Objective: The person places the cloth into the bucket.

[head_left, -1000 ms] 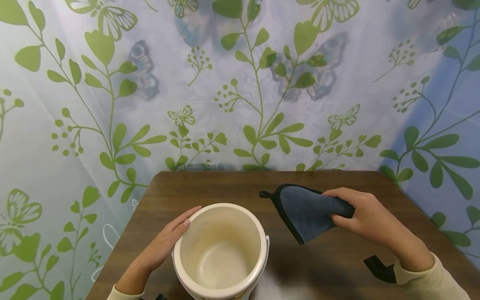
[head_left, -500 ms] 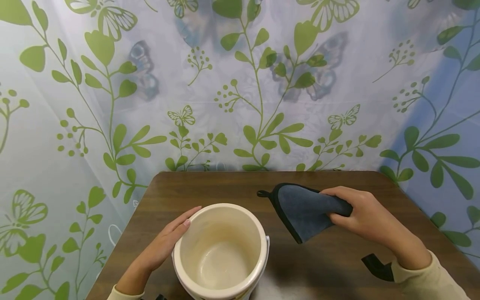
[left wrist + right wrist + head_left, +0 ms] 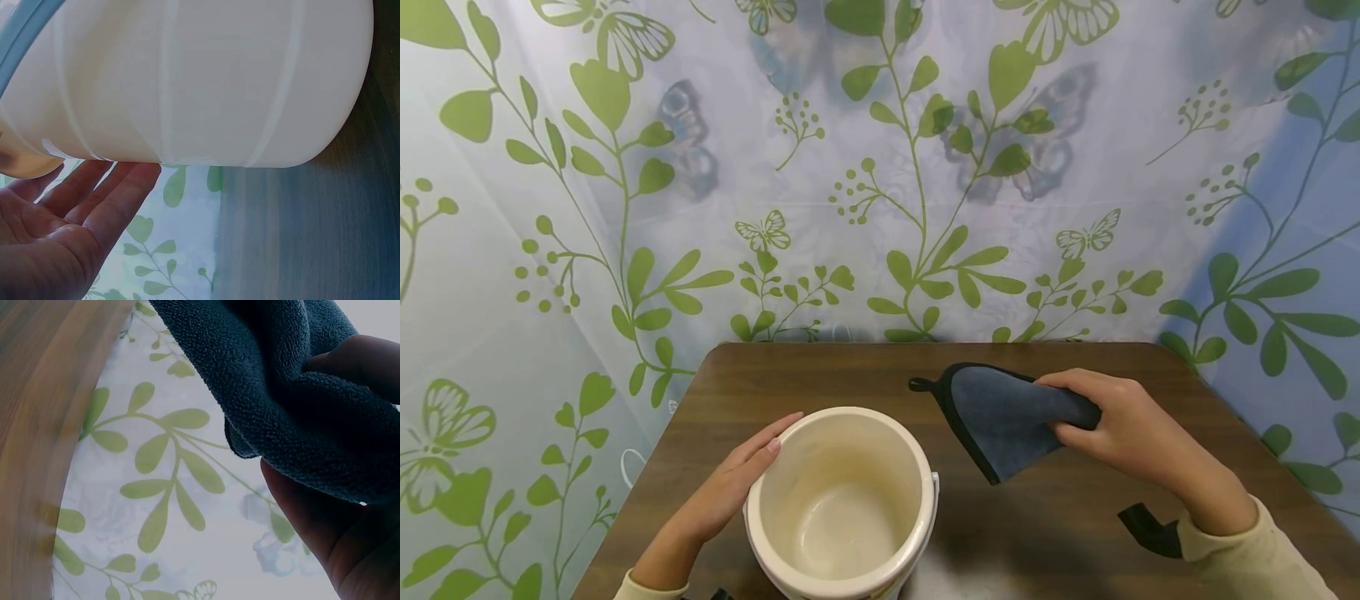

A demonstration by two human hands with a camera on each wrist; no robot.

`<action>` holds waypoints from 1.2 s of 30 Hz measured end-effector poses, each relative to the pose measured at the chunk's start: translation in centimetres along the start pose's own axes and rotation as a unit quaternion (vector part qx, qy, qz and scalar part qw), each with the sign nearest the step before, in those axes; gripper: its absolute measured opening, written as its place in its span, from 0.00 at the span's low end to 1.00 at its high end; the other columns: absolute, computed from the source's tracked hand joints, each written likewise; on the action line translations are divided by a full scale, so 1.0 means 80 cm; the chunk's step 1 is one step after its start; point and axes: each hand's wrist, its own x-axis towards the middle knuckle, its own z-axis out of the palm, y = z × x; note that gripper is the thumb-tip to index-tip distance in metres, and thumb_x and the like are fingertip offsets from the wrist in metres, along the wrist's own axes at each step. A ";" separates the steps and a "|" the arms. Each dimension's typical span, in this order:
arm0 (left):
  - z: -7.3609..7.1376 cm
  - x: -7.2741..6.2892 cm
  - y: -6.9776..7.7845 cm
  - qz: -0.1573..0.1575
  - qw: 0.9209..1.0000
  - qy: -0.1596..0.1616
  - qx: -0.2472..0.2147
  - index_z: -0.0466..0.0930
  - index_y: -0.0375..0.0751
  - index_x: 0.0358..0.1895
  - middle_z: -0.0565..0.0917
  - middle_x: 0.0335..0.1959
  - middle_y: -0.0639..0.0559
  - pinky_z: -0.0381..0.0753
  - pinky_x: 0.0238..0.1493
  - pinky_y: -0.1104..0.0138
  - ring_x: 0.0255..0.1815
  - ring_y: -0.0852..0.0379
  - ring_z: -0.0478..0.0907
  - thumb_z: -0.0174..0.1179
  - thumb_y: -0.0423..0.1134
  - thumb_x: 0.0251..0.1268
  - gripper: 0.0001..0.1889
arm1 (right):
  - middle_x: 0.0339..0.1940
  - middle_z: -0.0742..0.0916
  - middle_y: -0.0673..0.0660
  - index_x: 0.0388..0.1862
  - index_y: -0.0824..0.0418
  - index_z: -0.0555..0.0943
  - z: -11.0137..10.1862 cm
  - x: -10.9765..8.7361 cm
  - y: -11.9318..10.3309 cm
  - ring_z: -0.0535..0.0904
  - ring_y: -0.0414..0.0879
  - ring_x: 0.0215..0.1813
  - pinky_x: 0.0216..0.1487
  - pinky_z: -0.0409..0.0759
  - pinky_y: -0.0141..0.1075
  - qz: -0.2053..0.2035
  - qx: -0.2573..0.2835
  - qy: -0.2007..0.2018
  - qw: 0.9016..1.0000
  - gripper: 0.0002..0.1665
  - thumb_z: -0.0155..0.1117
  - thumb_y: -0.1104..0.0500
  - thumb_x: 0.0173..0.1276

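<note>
Two hands reach over the desk (image 3: 820,375): the left hand (image 3: 724,492) rests nearly straight fingers against the outside of the bucket (image 3: 842,454), which stands upright on the desk; the right hand (image 3: 1138,433) pinches the cloth (image 3: 1007,417) between thumb and fingers, aloft, right of the bucket and apart from it.

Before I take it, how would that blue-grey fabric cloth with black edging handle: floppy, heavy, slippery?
Probably soft: the blue-grey cloth bunches into folds in the right hand, though its free end juts outward, so perhaps not entirely limp. Likely light, since one hand holds it up. Its fuzzy surface in the wrist view suggests little slipperiness.
</note>
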 end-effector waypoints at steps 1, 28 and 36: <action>0.000 0.000 0.000 -0.003 1.000 0.001 -0.001 0.57 0.38 0.80 0.60 0.78 0.39 0.74 0.60 0.69 0.68 0.62 0.70 0.40 0.43 0.86 0.26 | 0.49 0.87 0.51 0.57 0.55 0.82 0.000 0.001 0.000 0.80 0.35 0.38 0.33 0.79 0.34 -0.001 0.001 -0.001 1.000 0.31 0.80 0.69 0.54; 0.000 -0.001 0.000 0.008 1.000 -0.002 -0.001 0.58 0.40 0.80 0.61 0.78 0.38 0.73 0.60 0.70 0.68 0.63 0.69 0.39 0.43 0.86 0.26 | 0.47 0.87 0.49 0.57 0.54 0.82 0.000 0.021 -0.012 0.79 0.35 0.37 0.33 0.78 0.35 -0.024 0.011 0.000 1.000 0.31 0.78 0.70 0.55; 0.000 -0.001 0.000 0.006 1.000 0.001 0.000 0.58 0.40 0.80 0.61 0.77 0.38 0.74 0.59 0.69 0.67 0.62 0.71 0.40 0.43 0.86 0.26 | 0.48 0.87 0.50 0.59 0.54 0.82 0.000 0.027 -0.017 0.80 0.36 0.38 0.33 0.78 0.36 -0.028 0.010 -0.002 1.000 0.32 0.79 0.69 0.55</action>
